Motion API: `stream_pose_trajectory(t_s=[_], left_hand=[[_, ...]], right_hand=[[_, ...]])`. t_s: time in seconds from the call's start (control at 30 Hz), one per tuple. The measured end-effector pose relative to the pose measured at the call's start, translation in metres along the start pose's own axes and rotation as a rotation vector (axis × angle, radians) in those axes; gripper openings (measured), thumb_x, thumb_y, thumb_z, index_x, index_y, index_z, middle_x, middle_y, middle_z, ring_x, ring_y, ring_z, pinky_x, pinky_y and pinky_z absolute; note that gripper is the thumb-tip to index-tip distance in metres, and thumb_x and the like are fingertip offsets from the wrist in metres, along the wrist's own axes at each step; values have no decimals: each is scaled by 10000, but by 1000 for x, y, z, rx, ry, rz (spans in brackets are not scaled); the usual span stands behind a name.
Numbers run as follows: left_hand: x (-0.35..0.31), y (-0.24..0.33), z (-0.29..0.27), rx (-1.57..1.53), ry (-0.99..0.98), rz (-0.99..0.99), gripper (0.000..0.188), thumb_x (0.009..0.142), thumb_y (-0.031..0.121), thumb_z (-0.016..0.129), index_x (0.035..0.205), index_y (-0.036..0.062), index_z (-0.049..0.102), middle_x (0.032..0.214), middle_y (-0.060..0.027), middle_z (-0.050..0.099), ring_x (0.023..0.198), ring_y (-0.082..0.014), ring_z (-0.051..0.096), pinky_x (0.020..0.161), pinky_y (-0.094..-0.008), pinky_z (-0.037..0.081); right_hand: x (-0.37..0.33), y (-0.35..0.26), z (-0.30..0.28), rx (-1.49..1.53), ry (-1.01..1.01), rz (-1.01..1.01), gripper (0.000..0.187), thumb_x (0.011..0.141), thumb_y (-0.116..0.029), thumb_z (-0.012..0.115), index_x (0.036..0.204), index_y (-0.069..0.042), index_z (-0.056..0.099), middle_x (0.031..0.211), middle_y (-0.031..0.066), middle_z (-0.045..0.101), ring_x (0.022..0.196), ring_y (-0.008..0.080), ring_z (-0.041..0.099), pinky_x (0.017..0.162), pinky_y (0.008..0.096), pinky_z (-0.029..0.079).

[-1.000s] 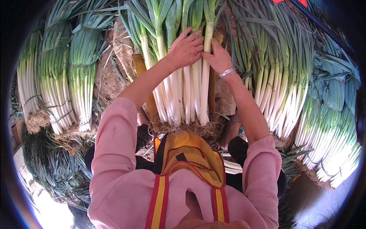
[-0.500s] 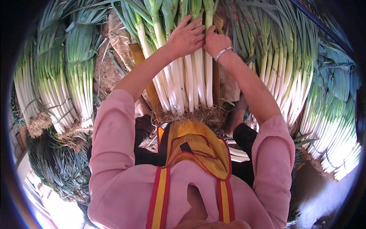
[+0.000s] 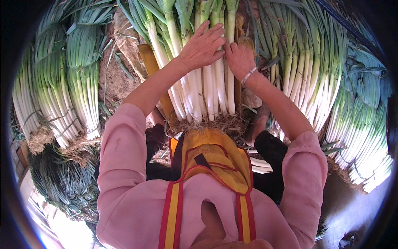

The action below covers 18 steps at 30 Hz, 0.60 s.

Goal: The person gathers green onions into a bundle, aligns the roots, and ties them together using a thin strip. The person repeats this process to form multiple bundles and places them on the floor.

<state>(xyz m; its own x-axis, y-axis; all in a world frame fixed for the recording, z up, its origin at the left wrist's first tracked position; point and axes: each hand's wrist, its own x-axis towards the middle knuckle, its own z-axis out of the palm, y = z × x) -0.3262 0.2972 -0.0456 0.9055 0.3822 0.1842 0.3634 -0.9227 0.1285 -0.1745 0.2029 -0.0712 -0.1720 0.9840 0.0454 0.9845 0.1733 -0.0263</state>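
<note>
Left hand (image 3: 203, 47): laid palm down, fingers loosely spread, across the upper shafts of a row of leeks (image 3: 191, 93); nothing is seen to be gripped. Right hand (image 3: 241, 61): set just beside the left thumb, fingers bent inward at the edge of the rightmost shaft (image 3: 231, 93); whether that shaft is pinched cannot be told. Alteration noted: a second ago this thick shaft was crossed by the right thumb and stood forward of its neighbours; now it is ranged at the row's right side, and the right fingers are folded in. By this, it is judged, the leeks are being evened into one gathered row; no tie is seen around it. Below both hands: matted roots (image 3: 199, 125), brought roughly level, met by a yellow apron (image 3: 215, 157) with red trim. At the right wrist: a silver band (image 3: 248, 75). Left of the left hand: a yellow-brown upright edge (image 3: 148, 58), then tied leek bundles (image 3: 85, 74), set well apart. Right of the right hand: a spread of leeks (image 3: 304, 66), and beyond it further bundles (image 3: 358, 124). Above these, to the upper right: a dark blue rope (image 3: 336, 17).
</note>
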Motion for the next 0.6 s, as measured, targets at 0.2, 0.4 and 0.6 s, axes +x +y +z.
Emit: stream_pose_trajectory(t_s=[0.2,0.4,0.6], left_hand=[[12,10,12,76,50,34,326,837,292,523,1072,70,563,1227,-74,518,1261,-232,371,1085,-438,218],[18,14,18,151,-100,32,369,817,277,512,1122,78,574,1262,-68,508,1274,-228,358,1104,-432,182],[23,18,13,224,-208,-2,420,871,319,455,1228,102,494,1333,-61,440,1317,-234,288,1113,-447,147]], right_hand=[[-30,-3,10,-104,-65,-92,331,789,-172,516,1098,-61,561,973,74,495,831,214,499,668,370,388],[-42,-3,18,-21,14,-87,322,789,-156,500,1097,-84,558,1134,124,502,837,250,563,708,435,443],[-103,67,2,374,70,-158,277,788,-117,499,1055,-64,543,1069,134,558,857,285,583,709,412,481]])
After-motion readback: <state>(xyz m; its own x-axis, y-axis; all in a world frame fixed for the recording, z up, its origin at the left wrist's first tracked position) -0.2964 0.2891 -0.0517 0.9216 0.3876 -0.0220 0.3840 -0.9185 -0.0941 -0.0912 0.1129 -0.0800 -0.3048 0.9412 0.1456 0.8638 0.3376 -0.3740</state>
